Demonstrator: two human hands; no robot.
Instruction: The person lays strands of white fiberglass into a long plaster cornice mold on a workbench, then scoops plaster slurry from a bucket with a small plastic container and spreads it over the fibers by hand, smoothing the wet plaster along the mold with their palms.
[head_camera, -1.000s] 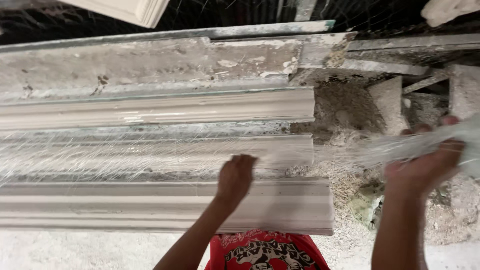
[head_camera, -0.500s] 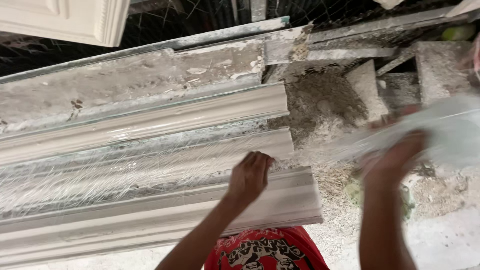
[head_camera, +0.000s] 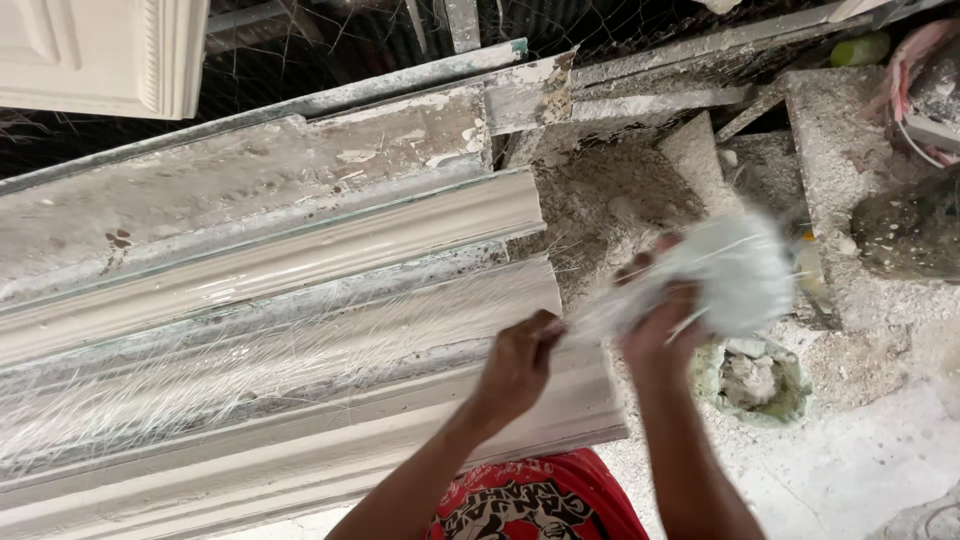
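A long pale plaster moulding (head_camera: 300, 260) lies across the worktable, with fine white glass fibres (head_camera: 230, 375) spread along its middle band. My left hand (head_camera: 518, 362) presses down on the fibres near the moulding's right end, fingers pinched on the strands. My right hand (head_camera: 660, 325) is just to the right of it, closed around a blurred white bundle of fibres (head_camera: 735, 275) held above the plaster-crusted surface. Strands run from the bundle to the left hand.
A white panelled casting (head_camera: 100, 55) sits at the top left. A crusted metal-edged board (head_camera: 250, 170) lies behind the moulding. Hardened plaster lumps (head_camera: 755, 375) and debris cover the right side; a dark bucket (head_camera: 915, 230) stands at the far right. My red shirt (head_camera: 540, 500) shows below.
My right hand has drawn in from the far right toward the moulding's end, bunching the fibres. My left hand stays on the fibres. The camera has tilted and moved closer.
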